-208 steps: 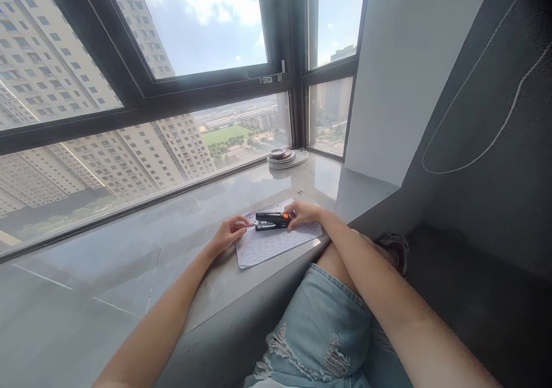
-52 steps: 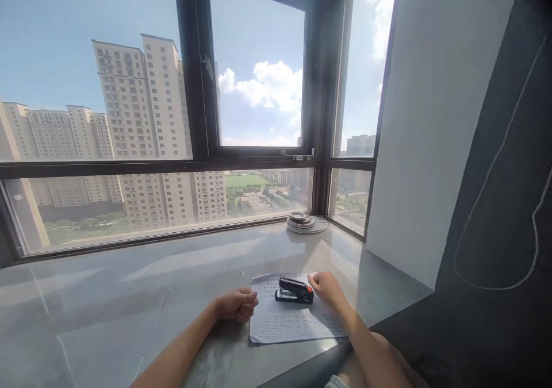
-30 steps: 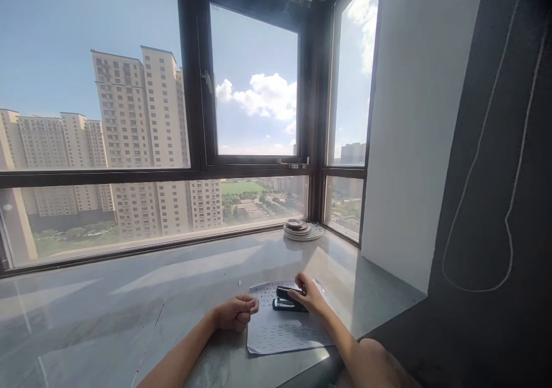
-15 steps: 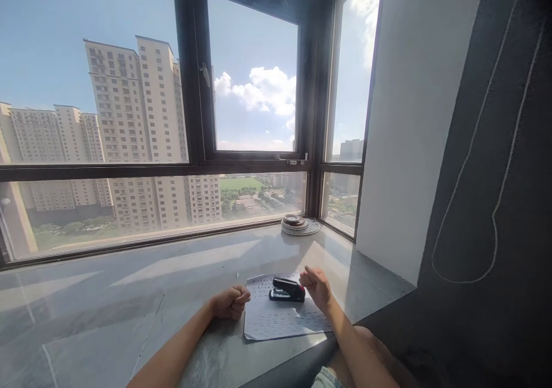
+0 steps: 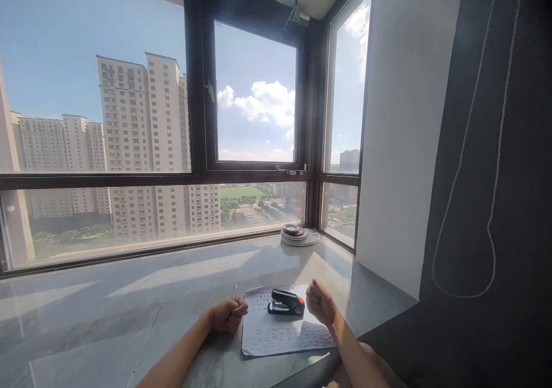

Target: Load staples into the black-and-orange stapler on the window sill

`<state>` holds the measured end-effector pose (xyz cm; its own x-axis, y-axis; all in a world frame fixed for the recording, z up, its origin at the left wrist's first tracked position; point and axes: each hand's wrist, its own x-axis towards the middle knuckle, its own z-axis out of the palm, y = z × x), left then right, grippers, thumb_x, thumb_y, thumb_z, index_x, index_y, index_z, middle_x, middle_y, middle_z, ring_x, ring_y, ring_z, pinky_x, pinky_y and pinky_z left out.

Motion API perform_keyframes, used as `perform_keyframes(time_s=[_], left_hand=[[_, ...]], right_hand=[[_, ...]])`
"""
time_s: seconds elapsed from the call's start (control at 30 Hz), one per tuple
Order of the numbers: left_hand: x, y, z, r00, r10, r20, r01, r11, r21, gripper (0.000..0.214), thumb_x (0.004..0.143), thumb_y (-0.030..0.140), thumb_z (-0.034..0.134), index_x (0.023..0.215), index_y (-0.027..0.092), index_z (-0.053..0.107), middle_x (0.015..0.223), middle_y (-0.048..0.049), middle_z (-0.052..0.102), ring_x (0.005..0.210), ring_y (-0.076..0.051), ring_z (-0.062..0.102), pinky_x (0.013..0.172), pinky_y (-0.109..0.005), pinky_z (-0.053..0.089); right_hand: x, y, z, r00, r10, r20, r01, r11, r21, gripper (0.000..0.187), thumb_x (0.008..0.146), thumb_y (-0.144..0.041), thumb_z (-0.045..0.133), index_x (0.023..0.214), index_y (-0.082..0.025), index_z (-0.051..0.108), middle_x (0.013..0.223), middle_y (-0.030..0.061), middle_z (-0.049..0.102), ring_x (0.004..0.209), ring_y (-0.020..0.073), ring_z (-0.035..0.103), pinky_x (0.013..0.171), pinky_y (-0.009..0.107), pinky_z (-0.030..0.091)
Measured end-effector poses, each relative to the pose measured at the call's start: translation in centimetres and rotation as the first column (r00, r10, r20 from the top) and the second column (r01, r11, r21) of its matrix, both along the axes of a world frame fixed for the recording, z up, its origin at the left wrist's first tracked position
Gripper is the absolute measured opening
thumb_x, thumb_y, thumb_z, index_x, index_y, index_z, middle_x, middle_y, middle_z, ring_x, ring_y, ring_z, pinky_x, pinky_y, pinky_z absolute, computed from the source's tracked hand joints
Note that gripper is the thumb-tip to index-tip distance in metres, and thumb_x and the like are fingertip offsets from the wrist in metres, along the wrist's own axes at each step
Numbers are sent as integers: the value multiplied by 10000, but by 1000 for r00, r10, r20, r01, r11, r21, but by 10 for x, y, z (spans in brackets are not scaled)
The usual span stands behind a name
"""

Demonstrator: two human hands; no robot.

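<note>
The black stapler (image 5: pixel 286 303) sits on top of the written paper (image 5: pixel 287 342), towards its far edge, lying lengthwise between my two hands. Its upper arm is lifted clear of the base on the left, so the mouth gapes towards my left hand (image 5: pixel 230 314); the orange part is at the back end, on the right. The base looks to be on the paper's face, with no sheet edge that I can see fed into the mouth.

My left hand is curled at the paper's left edge, fingers folded together; whether it touches the sheet I can't tell. My right hand (image 5: pixel 321 303) is a loose fist just beside the stapler's back end, over the paper's right side. I see nothing held in either, though the palms are hidden.

I'd judge this a pause between actions, with the stapler set down and neither fist gripping it. Taking it up would call for uncurling my right fingers and closing them around the back end, with my left steadying the paper.

Beneath it all is the window ledge (image 5: pixel 172 296), with a small pale piece (image 5: pixel 236 287) beyond my left hand and stacked plates (image 5: pixel 297 237) in the far corner.
</note>
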<state>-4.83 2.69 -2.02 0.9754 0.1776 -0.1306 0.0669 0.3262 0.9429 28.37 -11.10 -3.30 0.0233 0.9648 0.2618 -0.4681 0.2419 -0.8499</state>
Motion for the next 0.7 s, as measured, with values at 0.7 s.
perform_keyframes(time_s=[0.7], left_hand=[[19,-16,1,975,127,182,-194,886,421,183,775,274,682,672,133,629,582,-6,522,479,-102,446,454,-227,343]], right_hand=[[-12,-3,16,912,-360,197,345,933,106,480,791,-643,785,805,-201,598,517,-103,287,464,82,251,457,244,190]])
